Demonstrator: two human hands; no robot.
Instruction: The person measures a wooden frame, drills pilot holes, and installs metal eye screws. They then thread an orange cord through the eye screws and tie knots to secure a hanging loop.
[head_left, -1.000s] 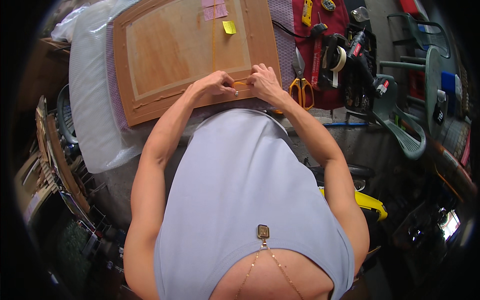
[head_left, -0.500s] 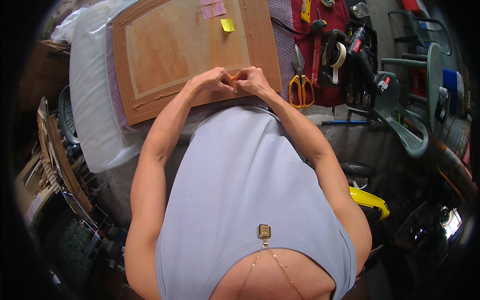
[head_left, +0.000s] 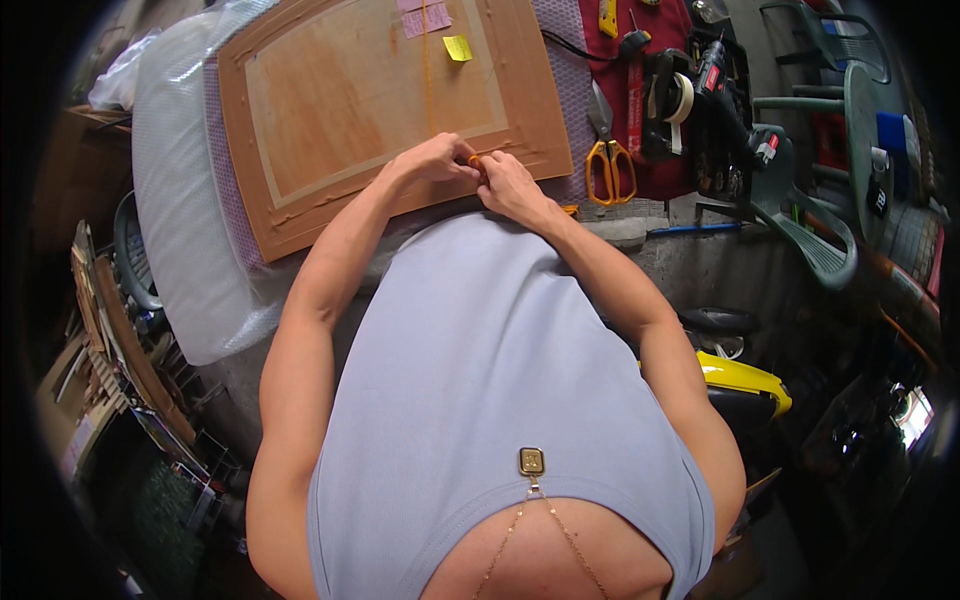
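Observation:
My left hand [head_left: 440,158] and my right hand [head_left: 508,182] meet over the near edge of a framed wooden panel [head_left: 370,110]. Both sets of fingers are pinched on an orange cord [head_left: 428,75], which runs down the panel from its far side. A small loop of it shows between my fingertips; how it is wound there is partly hidden. Brown tape [head_left: 245,150] covers the panel's border. Near the cord sit a pink note [head_left: 428,22] and a yellow sticky note [head_left: 457,48].
Bubble wrap [head_left: 175,200] lies under and left of the panel. To the right are orange-handled scissors [head_left: 610,172], a tape roll [head_left: 682,98], a cordless drill [head_left: 712,70] and a red cloth [head_left: 650,190]. Green plastic chairs [head_left: 822,250] stand farther right.
My right hand has shifted slightly right and nearer to me, its back turned more upward. My left hand stays close to the same place. The whole view has tilted a little.

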